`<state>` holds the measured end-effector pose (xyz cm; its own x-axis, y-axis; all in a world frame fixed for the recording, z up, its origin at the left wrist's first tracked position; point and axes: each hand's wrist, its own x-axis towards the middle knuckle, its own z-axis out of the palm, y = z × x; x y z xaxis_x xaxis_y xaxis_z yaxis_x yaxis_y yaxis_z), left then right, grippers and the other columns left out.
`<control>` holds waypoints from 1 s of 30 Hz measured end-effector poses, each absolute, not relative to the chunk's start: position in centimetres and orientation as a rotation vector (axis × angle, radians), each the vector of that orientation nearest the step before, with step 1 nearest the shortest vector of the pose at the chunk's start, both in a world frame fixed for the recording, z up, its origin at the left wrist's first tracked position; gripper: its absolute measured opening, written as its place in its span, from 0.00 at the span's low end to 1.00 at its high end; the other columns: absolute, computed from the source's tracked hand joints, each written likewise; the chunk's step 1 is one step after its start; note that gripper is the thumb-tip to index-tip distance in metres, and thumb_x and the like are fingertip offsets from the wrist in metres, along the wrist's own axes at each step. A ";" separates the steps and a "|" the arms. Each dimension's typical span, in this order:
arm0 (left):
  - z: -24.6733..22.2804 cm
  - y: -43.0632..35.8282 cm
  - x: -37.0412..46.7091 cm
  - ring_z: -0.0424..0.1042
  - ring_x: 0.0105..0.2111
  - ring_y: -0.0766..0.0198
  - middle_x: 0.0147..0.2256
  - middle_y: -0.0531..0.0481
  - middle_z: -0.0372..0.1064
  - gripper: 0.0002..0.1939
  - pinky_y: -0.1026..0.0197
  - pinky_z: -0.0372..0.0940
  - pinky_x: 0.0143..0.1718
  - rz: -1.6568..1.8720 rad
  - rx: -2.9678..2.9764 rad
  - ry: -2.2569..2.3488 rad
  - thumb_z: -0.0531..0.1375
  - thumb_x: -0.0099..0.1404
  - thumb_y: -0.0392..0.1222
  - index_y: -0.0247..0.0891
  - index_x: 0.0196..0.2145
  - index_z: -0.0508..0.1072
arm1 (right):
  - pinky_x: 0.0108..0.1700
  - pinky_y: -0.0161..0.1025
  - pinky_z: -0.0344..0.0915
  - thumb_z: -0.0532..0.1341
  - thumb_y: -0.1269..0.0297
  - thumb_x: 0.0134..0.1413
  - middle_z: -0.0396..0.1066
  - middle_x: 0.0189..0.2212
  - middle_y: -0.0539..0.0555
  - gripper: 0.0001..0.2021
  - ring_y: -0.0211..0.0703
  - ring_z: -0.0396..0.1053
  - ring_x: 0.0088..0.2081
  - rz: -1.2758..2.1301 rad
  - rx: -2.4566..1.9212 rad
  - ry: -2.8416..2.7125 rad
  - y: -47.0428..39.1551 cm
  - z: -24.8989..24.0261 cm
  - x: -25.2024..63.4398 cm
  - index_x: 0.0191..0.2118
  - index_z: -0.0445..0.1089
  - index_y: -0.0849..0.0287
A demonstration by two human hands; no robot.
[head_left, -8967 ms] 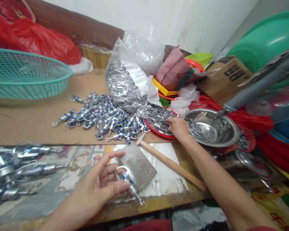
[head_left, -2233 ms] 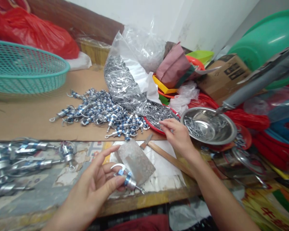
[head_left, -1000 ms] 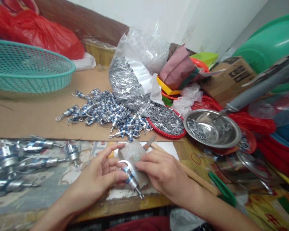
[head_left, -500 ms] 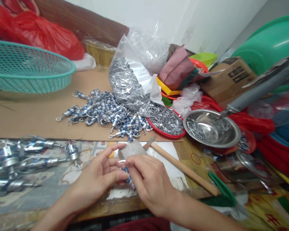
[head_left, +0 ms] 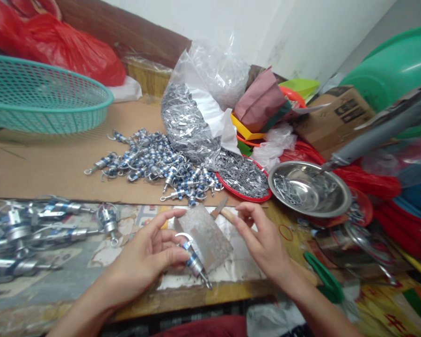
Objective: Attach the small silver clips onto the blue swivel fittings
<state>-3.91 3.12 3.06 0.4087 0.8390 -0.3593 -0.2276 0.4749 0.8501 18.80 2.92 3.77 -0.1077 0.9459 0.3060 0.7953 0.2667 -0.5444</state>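
My left hand (head_left: 150, 252) pinches a small silver-and-blue metal fitting (head_left: 192, 260) between thumb and fingers. The fitting has a curved hook at its upper end and a narrow tip pointing down to the right. It is held over the near edge of a grey metal block (head_left: 206, 238), which lies on white paper. Over the wooden handle of a hammer (head_left: 228, 215) is my right hand (head_left: 263, 238), fingers bent but apart, thumb beside the handle. The hammer's pointed metal head rests by the block; most of its handle is hidden by my hand and forearm.
Many similar fittings lie in a heap (head_left: 150, 157) on cardboard, with several larger-looking ones (head_left: 17, 229) at left. Beyond are a bag of metal pieces (head_left: 189, 121), a red plate (head_left: 243, 175) of flat pieces, a steel bowl (head_left: 308, 187) and a green basket (head_left: 49, 110).
My right hand has left the fitting and moved right to the hammer handle, uncovering the fitting and the block. My left hand keeps hold of the fitting.
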 end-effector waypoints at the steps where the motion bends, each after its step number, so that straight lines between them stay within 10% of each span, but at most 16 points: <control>1: 3.1 3.1 -3.9 0.73 0.28 0.63 0.27 0.56 0.71 0.35 0.59 0.69 0.31 0.772 0.805 0.909 0.66 0.51 0.34 0.42 0.55 0.56 | 0.40 0.42 0.64 0.55 0.62 0.57 0.70 0.38 0.56 0.10 0.47 0.68 0.40 0.236 -1.659 -1.999 3.0 3.2 20.2 0.45 0.64 0.58; 9: 3.0 3.3 -4.0 0.74 0.27 0.62 0.27 0.56 0.71 0.36 0.58 0.69 0.31 0.762 0.825 0.911 0.66 0.51 0.35 0.43 0.55 0.55 | 0.36 0.38 0.67 0.56 0.63 0.57 0.71 0.35 0.53 0.08 0.43 0.71 0.36 0.271 -1.737 -2.102 1.2 2.9 23.0 0.41 0.67 0.57; 17: 2.7 3.2 -4.0 0.73 0.27 0.62 0.27 0.56 0.71 0.36 0.55 0.71 0.32 0.780 0.822 0.918 0.67 0.51 0.35 0.44 0.54 0.56 | 0.36 0.32 0.68 0.55 0.76 0.57 0.73 0.40 0.52 0.29 0.40 0.72 0.37 0.162 -1.181 -2.306 -1.9 7.6 20.6 0.62 0.51 0.48; 30: 3.0 3.3 -4.1 0.73 0.27 0.62 0.26 0.57 0.73 0.34 0.56 0.70 0.32 0.777 0.887 1.013 0.67 0.49 0.36 0.44 0.52 0.60 | 0.38 0.37 0.71 0.54 0.68 0.58 0.74 0.39 0.55 0.21 0.43 0.73 0.37 0.409 -1.403 -2.251 -0.7 5.2 20.5 0.58 0.61 0.53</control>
<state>-4.07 3.27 3.03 0.3368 0.8655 -0.3707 -0.1342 0.4338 0.8909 20.54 -0.74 5.19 -0.3787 0.8991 0.2196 0.7642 0.4376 -0.4738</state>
